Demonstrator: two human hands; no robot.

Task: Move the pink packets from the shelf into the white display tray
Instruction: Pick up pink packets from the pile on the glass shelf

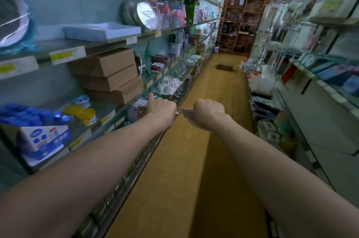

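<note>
Pink packets (186,116) sit between the hands, the right hand (208,113) curled round them, probably to carry them as one bundle. The left hand (161,110) curls at their other edge; whether it grips, I cannot tell. The white display tray (103,32) waits above-left of it.

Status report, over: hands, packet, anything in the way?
Left hand, right hand both grip pink packet. White tray on shelf up left, not reached. Nothing blocking seen.

Nothing can be read. The print is too blurred on the white-and-yellow paper price tags (67,55) along the left shelf edges, on the blue-and-white cardboard box (45,140) at near left, and on the round yellow tins (86,116) just beyond it.
</note>
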